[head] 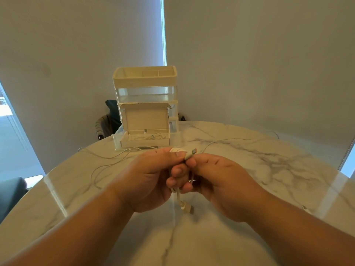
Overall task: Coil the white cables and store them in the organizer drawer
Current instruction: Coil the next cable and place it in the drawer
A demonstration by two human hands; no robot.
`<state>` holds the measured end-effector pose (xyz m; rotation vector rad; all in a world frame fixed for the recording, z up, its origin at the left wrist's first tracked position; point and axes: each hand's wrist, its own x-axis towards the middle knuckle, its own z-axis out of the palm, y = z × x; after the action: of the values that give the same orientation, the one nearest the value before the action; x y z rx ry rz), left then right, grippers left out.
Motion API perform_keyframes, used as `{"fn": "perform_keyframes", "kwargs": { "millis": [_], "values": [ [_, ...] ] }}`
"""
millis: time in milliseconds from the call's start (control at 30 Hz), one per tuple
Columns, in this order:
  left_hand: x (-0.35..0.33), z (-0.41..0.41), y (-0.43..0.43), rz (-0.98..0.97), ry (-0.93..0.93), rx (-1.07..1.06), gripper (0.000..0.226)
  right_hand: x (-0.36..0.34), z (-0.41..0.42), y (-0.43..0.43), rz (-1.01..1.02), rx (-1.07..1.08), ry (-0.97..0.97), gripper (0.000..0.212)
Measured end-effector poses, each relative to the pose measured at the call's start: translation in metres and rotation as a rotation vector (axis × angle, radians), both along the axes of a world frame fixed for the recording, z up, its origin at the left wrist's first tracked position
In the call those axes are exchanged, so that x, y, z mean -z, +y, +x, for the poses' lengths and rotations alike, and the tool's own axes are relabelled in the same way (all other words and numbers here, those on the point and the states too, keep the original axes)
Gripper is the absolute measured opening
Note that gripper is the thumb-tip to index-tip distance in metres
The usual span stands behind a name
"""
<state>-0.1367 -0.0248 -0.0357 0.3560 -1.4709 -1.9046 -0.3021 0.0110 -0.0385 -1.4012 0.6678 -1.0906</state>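
White cable (178, 195) held between both hands above table (269, 169). Left hand (151, 179): fingers curled round bundled cable, thumb pressed on connector end (192, 153). Right hand (222, 185): fingers curled onto same bundle, fingertips hidden. Second connector (187, 207) hung below hands. Organizer (146, 81) stood beyond hands, bottom drawer (144, 143) pulled open, white cables seen inside. Loose cables laid on table: one (107, 160) left of left hand, another (221, 140) beyond right hand.
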Motion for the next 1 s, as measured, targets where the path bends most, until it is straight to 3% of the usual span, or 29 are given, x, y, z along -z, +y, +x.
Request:
{"fn": "perform_keyframes", "kwargs": {
  "millis": [100, 500, 633, 833, 1000],
  "values": [
    [0.0, 0.002, -0.001, -0.024, -0.024, -0.018, 0.02, 0.001, -0.002, -0.001, 0.047, -0.007, -0.078, 0.023],
    [0.002, 0.01, -0.006, -0.024, -0.033, 0.065, 0.023, 0.009, 0.002, 0.0, -0.032, 0.08, 0.122, 0.027],
    [-0.006, 0.018, -0.007, -0.038, -0.08, 0.139, 0.02, 0.007, 0.007, 0.004, -0.086, 0.076, 0.193, 0.016],
    [-0.009, 0.019, -0.006, -0.073, -0.098, 0.169, 0.019, 0.009, 0.012, 0.008, -0.08, 0.088, 0.148, 0.033],
    [-0.01, 0.033, -0.015, -0.006, -0.185, 0.268, 0.019, 0.016, 0.02, 0.003, -0.028, 0.02, 0.134, 0.031]
  ]
}}
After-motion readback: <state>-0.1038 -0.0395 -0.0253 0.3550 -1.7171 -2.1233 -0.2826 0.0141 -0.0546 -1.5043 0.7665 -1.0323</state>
